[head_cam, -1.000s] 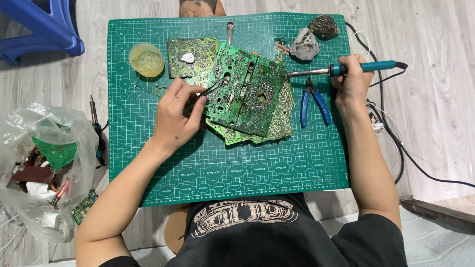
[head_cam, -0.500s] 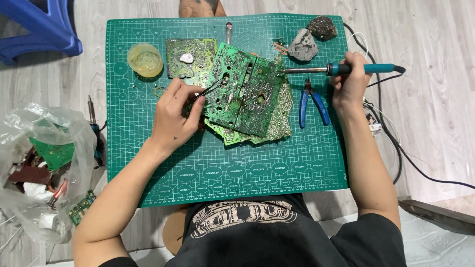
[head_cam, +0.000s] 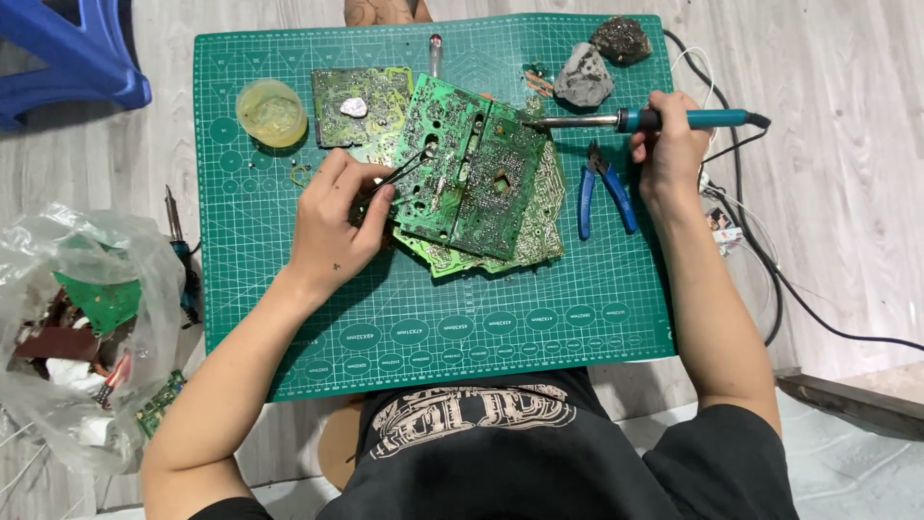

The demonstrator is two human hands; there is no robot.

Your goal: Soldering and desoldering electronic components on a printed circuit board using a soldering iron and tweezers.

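My left hand (head_cam: 337,217) grips black tweezers (head_cam: 404,171), whose tips rest on the top green circuit board (head_cam: 472,178) of a small pile in the middle of the green cutting mat (head_cam: 250,289). My right hand (head_cam: 671,144) holds a soldering iron (head_cam: 664,119) by its teal handle. The iron lies level, with its metal tip at the board's upper right edge. More boards (head_cam: 539,226) lie under the top one.
A round yellow tin (head_cam: 271,113) and another board (head_cam: 356,106) lie at the mat's upper left. Two stones (head_cam: 584,75) sit at the top right, blue-handled pliers (head_cam: 602,188) beside the pile. A plastic bag of board scraps (head_cam: 82,327) lies left, a blue stool (head_cam: 67,58) beyond.
The soldering iron's tip has slid left onto the board's upper right edge. My left hand keeps the tweezers on the board, almost unmoved.
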